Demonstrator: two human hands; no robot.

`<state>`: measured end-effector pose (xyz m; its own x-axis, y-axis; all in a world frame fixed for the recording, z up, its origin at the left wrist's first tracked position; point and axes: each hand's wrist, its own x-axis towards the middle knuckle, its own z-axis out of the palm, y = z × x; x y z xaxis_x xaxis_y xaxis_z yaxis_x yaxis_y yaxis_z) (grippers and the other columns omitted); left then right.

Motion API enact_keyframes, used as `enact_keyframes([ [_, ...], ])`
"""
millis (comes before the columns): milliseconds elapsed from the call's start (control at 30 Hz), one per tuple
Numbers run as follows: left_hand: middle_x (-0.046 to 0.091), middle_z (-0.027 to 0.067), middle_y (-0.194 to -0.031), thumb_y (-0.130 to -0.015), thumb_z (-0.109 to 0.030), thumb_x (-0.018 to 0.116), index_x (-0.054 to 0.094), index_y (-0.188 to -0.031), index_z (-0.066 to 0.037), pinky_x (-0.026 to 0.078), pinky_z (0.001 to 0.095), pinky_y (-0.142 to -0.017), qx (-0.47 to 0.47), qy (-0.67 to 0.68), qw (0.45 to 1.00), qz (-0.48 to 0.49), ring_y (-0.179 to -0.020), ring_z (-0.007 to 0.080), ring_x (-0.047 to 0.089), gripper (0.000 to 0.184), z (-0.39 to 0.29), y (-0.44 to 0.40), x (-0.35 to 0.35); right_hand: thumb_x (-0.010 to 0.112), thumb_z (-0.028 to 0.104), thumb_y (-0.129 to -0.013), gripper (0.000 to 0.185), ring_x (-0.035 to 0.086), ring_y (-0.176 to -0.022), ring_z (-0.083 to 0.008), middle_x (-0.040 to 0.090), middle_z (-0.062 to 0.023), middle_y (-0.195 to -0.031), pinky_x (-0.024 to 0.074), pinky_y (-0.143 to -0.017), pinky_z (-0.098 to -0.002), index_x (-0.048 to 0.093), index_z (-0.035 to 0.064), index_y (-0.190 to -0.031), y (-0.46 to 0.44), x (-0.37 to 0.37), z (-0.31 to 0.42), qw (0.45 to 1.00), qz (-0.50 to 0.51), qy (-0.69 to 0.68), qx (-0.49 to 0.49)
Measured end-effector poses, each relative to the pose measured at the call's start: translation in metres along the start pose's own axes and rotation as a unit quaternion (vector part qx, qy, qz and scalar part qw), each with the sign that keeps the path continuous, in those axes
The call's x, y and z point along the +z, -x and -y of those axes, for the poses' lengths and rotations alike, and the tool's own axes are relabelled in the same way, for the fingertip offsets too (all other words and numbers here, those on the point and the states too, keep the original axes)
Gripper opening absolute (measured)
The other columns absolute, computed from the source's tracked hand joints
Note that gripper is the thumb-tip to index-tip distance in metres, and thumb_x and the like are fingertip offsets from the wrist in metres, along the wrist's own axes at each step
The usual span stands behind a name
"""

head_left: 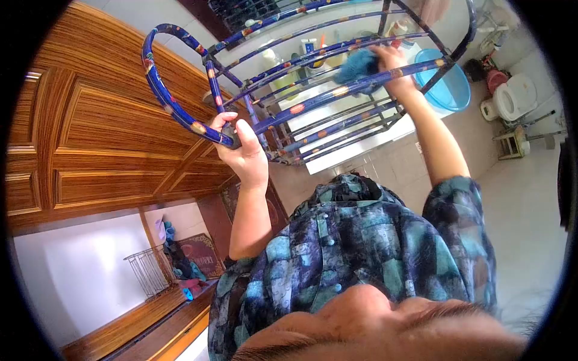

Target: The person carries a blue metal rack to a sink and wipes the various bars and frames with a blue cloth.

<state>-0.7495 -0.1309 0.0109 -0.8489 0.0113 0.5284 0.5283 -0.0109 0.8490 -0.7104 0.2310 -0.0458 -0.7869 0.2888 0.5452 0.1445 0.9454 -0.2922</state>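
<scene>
A rack of blue patterned tubes, with several parallel bars and a rounded end loop, is held up in front of me at a tilt. My left hand is closed around its lower left corner, where the loop meets a long bar. On the right, a fluffy blue cloth is gripped by my right hand and lies against the rack's bars. Part of the cloth is hidden behind a tube, and some of my right fingers are covered by it.
Behind the rack is a white countertop with bottles and tubes, beside a light blue basin. A wooden door fills the left side. Further off are a toilet, a wooden stool and a wire rack.
</scene>
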Motion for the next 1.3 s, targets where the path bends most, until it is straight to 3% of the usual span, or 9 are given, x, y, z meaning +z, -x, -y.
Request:
enact_keyframes([
  [167,0.041,-0.0052,-0.065,-0.096,-0.022,0.051,0.046,-0.108,-0.011,0.026,0.0173,-0.037,0.002,-0.011,1.000,0.009,-0.044,0.0017,0.035,0.017,-0.004,-0.001,-0.004,0.053,0.004,-0.085,0.036,0.061,-0.106,-0.0206,0.065,-0.0142,-0.113,0.0461,-0.089,-0.0305,0.059,0.0050,-0.120,0.030,-0.066,0.081,0.881,0.041,-0.449,0.145],
  [333,0.041,-0.0044,-0.065,-0.096,-0.023,0.050,0.046,-0.109,-0.011,0.026,0.0183,-0.037,-0.002,-0.027,1.000,0.002,-0.044,0.0024,0.035,0.018,-0.002,0.000,-0.002,0.070,0.016,-0.069,0.022,0.062,-0.087,-0.0295,0.067,-0.0095,-0.094,0.0469,-0.080,-0.0412,0.070,0.0087,-0.090,0.056,-0.045,0.190,0.923,0.082,-0.355,-0.123],
  [433,0.041,-0.0033,-0.063,-0.096,-0.024,0.048,0.045,-0.109,-0.011,0.025,0.0196,-0.037,-0.028,-0.009,1.000,-0.004,-0.043,0.0037,0.035,0.018,-0.007,0.001,0.000,0.070,0.021,-0.068,0.051,0.054,-0.105,-0.0213,0.056,-0.0043,-0.117,0.0409,-0.085,-0.0364,0.059,0.0167,-0.117,0.090,-0.003,0.228,0.951,0.087,-0.155,-0.252],
  [567,0.041,-0.0025,-0.058,-0.096,-0.026,0.048,0.045,-0.108,-0.013,0.025,0.0203,-0.037,-0.055,0.004,0.998,0.013,-0.042,0.0044,0.034,0.018,-0.012,0.002,0.002,0.055,0.017,-0.078,0.051,0.053,-0.103,-0.0173,0.054,-0.0014,-0.116,0.0371,-0.092,-0.0341,0.049,0.0230,-0.129,0.105,0.006,0.191,0.941,0.050,-0.084,-0.325],
  [867,0.044,-0.0008,-0.071,-0.094,-0.022,0.052,0.044,-0.108,-0.008,0.032,0.0191,-0.040,-0.105,0.063,0.992,0.016,-0.049,0.0052,0.039,0.022,-0.031,0.004,0.003,0.058,0.006,-0.076,0.047,0.051,-0.118,-0.0257,0.058,-0.0054,-0.120,0.0369,-0.102,-0.0430,0.055,0.0126,-0.122,0.113,-0.038,-0.016,0.983,-0.027,0.105,-0.145],
  [933,0.044,-0.0010,-0.070,-0.094,-0.022,0.052,0.045,-0.108,-0.008,0.032,0.0191,-0.041,-0.103,0.056,0.993,0.012,-0.049,0.0051,0.039,0.021,-0.030,0.002,0.003,0.057,0.000,-0.074,0.049,0.049,-0.122,-0.0256,0.057,-0.0071,-0.124,0.0348,-0.105,-0.0397,0.054,0.0101,-0.122,0.111,-0.048,-0.015,0.984,-0.037,0.114,-0.129],
  [1067,0.044,-0.0012,-0.070,-0.095,-0.023,0.053,0.045,-0.109,-0.008,0.032,0.0193,-0.041,-0.103,0.067,0.992,0.005,-0.048,0.0052,0.039,0.022,-0.024,0.001,0.002,0.043,-0.016,-0.079,0.051,0.052,-0.118,-0.0266,0.056,-0.0127,-0.121,0.0346,-0.103,-0.0346,0.050,0.0040,-0.125,0.125,-0.049,0.017,0.970,-0.106,-0.213,0.042],
  [1167,0.040,-0.0018,-0.057,-0.096,-0.025,0.049,0.047,-0.107,-0.015,0.025,0.0205,-0.035,-0.074,0.037,0.997,-0.011,-0.041,0.0047,0.034,0.015,-0.017,-0.001,0.005,0.041,-0.002,-0.092,0.037,0.047,-0.112,-0.0230,0.048,-0.0120,-0.123,0.0363,-0.099,-0.0339,0.041,0.0017,-0.129,0.160,-0.048,0.051,0.906,-0.224,-0.308,0.185],
  [1300,0.040,-0.0021,-0.057,-0.097,-0.028,0.049,0.045,-0.108,-0.016,0.026,0.0198,-0.035,-0.080,0.045,0.996,0.010,-0.040,0.0046,0.034,0.017,-0.010,-0.005,-0.001,0.045,-0.001,-0.088,0.042,0.045,-0.114,-0.0245,0.045,-0.0144,-0.122,0.0344,-0.101,-0.0372,0.040,0.0023,-0.130,0.192,-0.003,0.102,0.923,-0.104,-0.332,0.163],
])
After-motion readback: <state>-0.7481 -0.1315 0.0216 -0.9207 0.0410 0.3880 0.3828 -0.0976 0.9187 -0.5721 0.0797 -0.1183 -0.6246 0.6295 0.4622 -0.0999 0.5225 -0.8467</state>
